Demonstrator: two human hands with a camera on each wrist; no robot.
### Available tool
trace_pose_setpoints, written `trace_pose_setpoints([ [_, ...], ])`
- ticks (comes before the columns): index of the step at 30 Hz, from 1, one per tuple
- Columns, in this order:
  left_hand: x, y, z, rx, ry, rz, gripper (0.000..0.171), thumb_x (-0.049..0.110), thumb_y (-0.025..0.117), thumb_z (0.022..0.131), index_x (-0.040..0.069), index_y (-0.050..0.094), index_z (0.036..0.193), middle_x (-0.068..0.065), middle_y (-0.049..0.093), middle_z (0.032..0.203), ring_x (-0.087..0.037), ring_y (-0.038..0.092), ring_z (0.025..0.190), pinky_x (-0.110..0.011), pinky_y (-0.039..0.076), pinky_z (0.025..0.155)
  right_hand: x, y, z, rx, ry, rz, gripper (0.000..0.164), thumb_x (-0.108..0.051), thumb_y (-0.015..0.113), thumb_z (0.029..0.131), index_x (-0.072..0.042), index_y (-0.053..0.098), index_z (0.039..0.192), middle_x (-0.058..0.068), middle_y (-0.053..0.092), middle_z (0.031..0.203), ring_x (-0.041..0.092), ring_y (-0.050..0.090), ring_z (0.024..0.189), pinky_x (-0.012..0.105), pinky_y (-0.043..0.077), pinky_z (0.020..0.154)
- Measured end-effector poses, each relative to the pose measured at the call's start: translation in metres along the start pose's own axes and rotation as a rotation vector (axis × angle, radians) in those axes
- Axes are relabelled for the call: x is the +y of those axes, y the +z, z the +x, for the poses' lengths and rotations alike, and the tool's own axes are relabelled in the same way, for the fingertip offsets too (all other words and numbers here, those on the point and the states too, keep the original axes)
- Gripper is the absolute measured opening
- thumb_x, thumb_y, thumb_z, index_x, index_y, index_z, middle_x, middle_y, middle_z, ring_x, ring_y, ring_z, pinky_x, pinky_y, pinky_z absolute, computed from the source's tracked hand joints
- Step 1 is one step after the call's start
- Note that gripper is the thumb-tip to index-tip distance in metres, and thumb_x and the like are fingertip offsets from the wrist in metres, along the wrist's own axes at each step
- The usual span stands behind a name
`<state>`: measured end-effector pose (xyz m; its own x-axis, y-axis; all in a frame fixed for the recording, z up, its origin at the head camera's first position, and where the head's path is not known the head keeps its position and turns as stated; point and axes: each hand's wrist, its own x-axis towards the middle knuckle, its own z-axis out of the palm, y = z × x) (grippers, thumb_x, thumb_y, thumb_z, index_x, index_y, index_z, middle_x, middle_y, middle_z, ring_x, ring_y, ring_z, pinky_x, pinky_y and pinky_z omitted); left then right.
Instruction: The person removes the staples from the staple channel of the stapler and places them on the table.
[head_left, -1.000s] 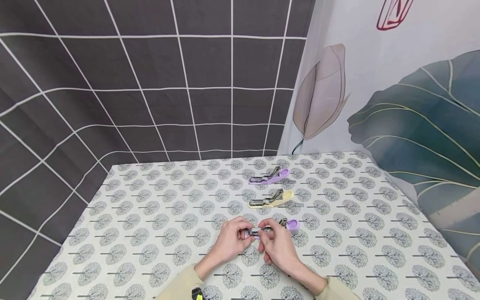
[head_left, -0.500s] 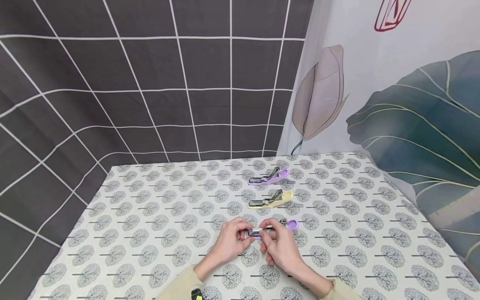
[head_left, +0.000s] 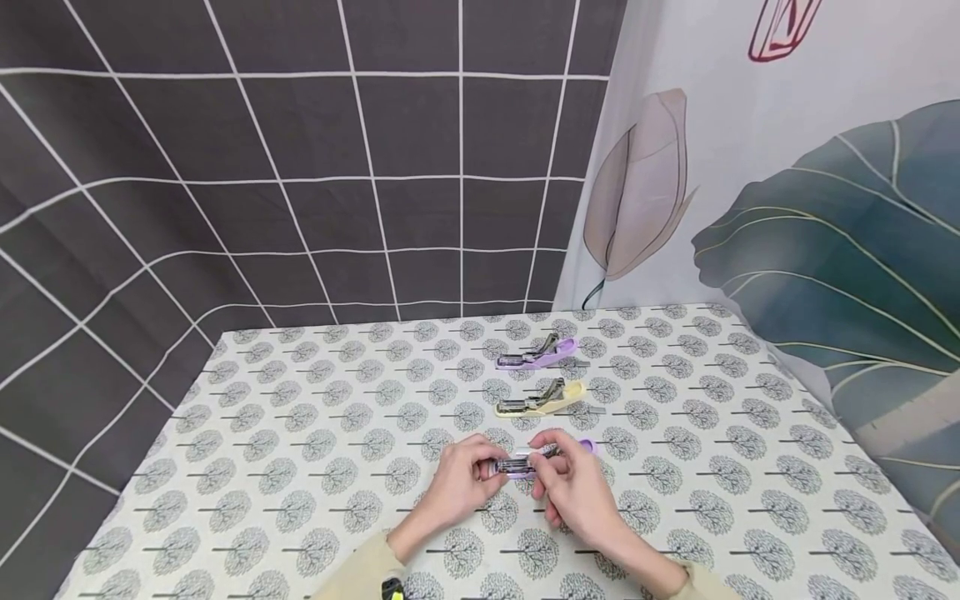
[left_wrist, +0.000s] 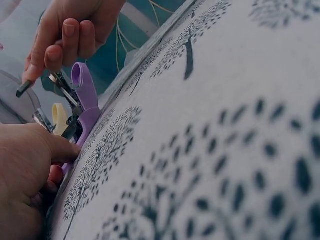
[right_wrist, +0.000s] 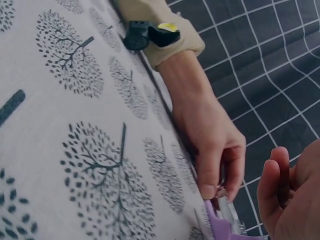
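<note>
An opened purple stapler (head_left: 516, 466) lies nearest the person, its metal magazine facing up. At its left end, my left hand (head_left: 459, 479) pinches it between thumb and fingers. My right hand (head_left: 573, 487) is above the stapler's middle, its thumb and index finger pinching a small grey strip (left_wrist: 23, 88) that looks like staples. In the left wrist view this strip stands apart from the purple stapler body (left_wrist: 88, 95). The right wrist view shows the left thumb on the purple edge (right_wrist: 217, 225); the right fingertips' grip is hidden there.
Farther back lie an opened yellow stapler (head_left: 543, 403) and another opened purple stapler (head_left: 538, 357). Short grey strips (head_left: 595, 409) lie beside them. A tree-print cloth (head_left: 300, 467) covers the table, with a dark grid curtain (head_left: 337, 208) behind.
My right hand has moved to the right along the purple stapler, away from the left hand, uncovering more of the magazine. The left hand keeps its place.
</note>
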<state>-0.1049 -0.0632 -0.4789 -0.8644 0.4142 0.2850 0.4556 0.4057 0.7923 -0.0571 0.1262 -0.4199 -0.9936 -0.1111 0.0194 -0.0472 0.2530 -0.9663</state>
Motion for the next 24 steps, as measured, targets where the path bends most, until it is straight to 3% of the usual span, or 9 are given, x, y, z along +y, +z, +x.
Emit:
trace_pose_setpoints([
  [24, 0.002, 0.001, -0.001, 0.006, -0.015, -0.034, 0.027, -0.01, 0.079, 0.075, 0.004, 0.076, 0.097, 0.006, 0.063, 0.083, -0.001, 0.048, 0.061, -0.015, 0.043, 0.051, -0.008, -0.029, -0.002, 0.084, 0.027, 0.024, 0.015, 0.004, 0.057, 0.097, 0.001, 0.058, 0.112, 0.011, 0.059, 0.061, 0.015, 0.049, 0.036, 0.032, 0.045, 0.033],
])
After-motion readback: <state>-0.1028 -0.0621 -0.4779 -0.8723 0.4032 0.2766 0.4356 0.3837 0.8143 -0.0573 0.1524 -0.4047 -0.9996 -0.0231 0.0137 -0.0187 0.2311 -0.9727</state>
